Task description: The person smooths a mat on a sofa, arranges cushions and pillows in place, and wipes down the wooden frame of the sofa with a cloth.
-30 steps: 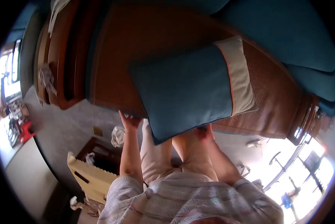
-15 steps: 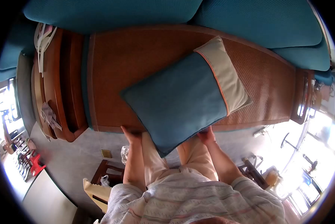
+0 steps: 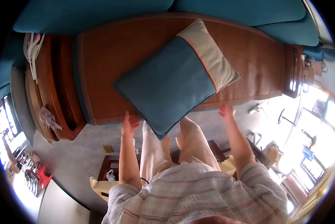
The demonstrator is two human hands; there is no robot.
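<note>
A brown woven mat covers the seat beside teal fabric cushions, above a grey floor. A rectangular blue cloth pillow with an orange-piped beige end lies askew on the mat. Left hand and right hand are unclenched and empty, the right farther from the pillow than half a second ago.

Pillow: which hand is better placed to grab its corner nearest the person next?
Left, likely: the left hand looks open and sits nearer that corner of the pillow; the right hand, also open, is farther out.

Matt cloth pillow, slightly glossy woven seat mat, polished wood armrest
</note>
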